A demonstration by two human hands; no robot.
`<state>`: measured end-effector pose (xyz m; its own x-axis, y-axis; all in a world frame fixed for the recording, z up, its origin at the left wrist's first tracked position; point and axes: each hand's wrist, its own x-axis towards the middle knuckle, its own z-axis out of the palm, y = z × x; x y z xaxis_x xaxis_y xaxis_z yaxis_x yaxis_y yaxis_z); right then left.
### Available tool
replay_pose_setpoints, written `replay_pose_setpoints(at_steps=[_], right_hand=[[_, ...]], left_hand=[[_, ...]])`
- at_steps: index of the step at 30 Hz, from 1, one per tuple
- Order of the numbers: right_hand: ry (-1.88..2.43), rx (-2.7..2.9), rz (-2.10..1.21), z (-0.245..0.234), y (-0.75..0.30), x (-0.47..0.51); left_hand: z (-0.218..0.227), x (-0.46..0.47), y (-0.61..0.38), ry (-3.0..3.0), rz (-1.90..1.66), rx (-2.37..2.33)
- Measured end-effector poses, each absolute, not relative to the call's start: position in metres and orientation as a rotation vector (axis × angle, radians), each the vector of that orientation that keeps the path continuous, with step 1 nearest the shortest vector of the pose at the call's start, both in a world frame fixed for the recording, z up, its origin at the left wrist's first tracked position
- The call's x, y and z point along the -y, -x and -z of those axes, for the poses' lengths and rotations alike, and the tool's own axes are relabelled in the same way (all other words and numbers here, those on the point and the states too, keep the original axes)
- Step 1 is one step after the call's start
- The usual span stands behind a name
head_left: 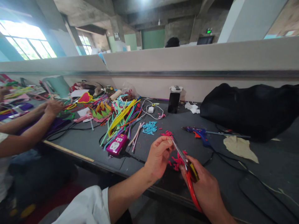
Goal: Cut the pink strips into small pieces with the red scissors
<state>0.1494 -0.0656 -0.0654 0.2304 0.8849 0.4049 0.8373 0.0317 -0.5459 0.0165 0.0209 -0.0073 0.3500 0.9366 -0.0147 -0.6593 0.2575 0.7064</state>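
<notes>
- The left hand [158, 157] is pinched shut on the top of a red fuzzy piece [177, 161], above the front edge of the desk [88, 140].
- The red fuzzy piece is bright red, soft and spiky, with little bits that stick out on all sides. It hangs between the two hands.
- The right hand [206, 189] is closed around the handles of the scissors [184, 160]. The handles are red with some yellow, and the thin grey blades point up to the left fingertips.
- The blades touch the red fuzzy piece. I cannot tell how far apart they are.
- More red scraps [167, 133] lie on the desk just behind the left hand, and blue scraps [149, 127] lie near them.
- A blue glue gun [201, 133] lies behind the right hand.
- A shiny pink case [116, 144] lies to the left, at the foot of a big pile of fuzzy sticks [121, 116] in many colours.
- A black bag [252, 105] sits at the back right of the desk.
- Another person's hands [52, 107] rest at the far left end.
</notes>
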Motion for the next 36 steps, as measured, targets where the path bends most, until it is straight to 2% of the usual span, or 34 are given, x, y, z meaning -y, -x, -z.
replay_pose_setpoints(at_steps=[25, 30, 36], right_hand=[[1.772, 1.612, -0.068, 0.068, -0.15, 0.066], [1.817, 1.496, -0.059, 0.059, -0.158, 0.065], [1.774, 1.449, -0.079, 0.044, -0.166, 0.068]], left_hand=[[0.01, -0.021, -0.02, -0.727, -1.158, -0.546], [0.022, -0.05, -0.012, -1.143, -1.146, -0.816], [0.043, -0.094, 0.001, -1.947, -1.09, -1.205]])
